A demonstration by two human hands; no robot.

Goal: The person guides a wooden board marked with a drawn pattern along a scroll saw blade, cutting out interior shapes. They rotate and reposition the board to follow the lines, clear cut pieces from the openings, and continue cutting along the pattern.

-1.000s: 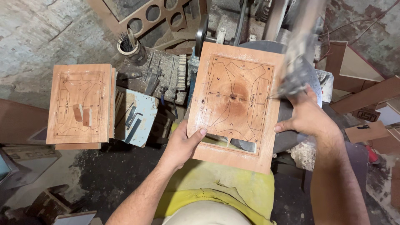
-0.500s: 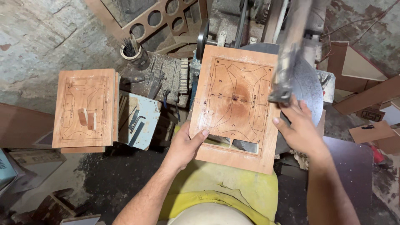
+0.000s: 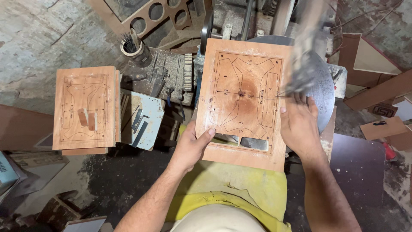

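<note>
A person looks down at a rectangular plywood panel [image 3: 242, 101] marked with pencilled curved outlines, lying flat on a round grey machine table [image 3: 324, 92]. Its long axis runs from 12 to 6 o'clock, away from the body. The left hand [image 3: 191, 146] grips the near left edge, thumb on top and fingers beneath, at about 7 o'clock from the panel's centre. The right hand [image 3: 300, 126] lies open, fingers spread, on the right edge at about 4 o'clock, just below a blurred saw part. A similar marked panel [image 3: 86, 107] rests well apart at 9 o'clock.
</note>
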